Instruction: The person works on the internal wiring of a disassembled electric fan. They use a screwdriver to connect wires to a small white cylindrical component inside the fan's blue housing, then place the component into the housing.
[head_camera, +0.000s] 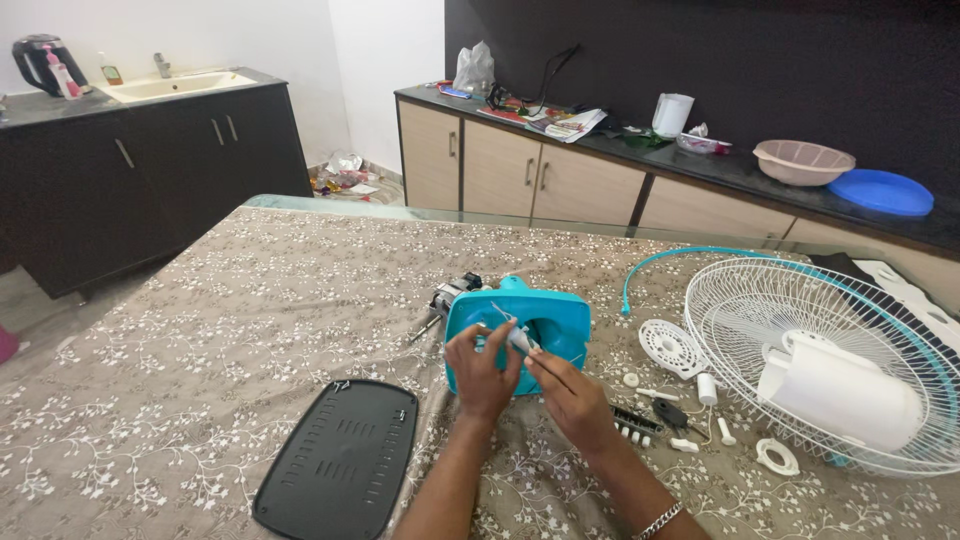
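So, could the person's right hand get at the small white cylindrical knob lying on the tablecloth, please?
Probably yes: the white cylindrical knob lies uncovered just beside the right hand, nothing between them, though that hand is pinching a small white part.

bright even indoor light, soft shadows, sharp focus, slight wide-angle bending at edges.

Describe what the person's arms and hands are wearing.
Both forearms are bare, with no sleeves in view, and neither hand is gloved. The right hand has a silver chain bracelet at the wrist. The left hand shows no jewellery; rings cannot be made out.
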